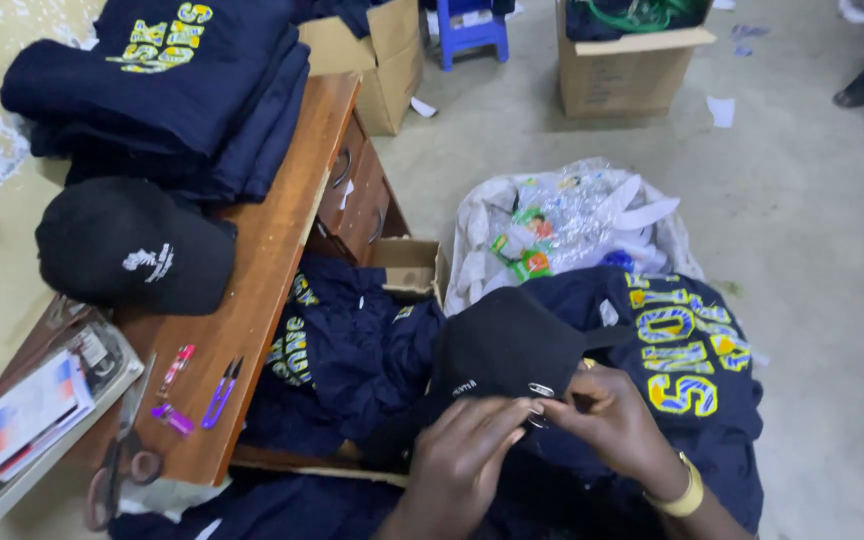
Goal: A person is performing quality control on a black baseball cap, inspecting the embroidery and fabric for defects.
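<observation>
Head view: left hand [462, 450] and right hand [607, 415] both pinch the black cap [507, 345] at its metal strap buckle [541, 390] over navy printed shirts [687, 345]; buckle apparently unfinished, another cap [132, 245] done on the desk [252, 310]

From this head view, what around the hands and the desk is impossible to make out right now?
- Left hand: palm side hidden; wrist cut by the bottom edge.
- Safety pin on the black cap: too small to tell whether it is fastened.
- Scissors: blurred, partly under the papers.
- Far box: top cut by the frame.
</observation>
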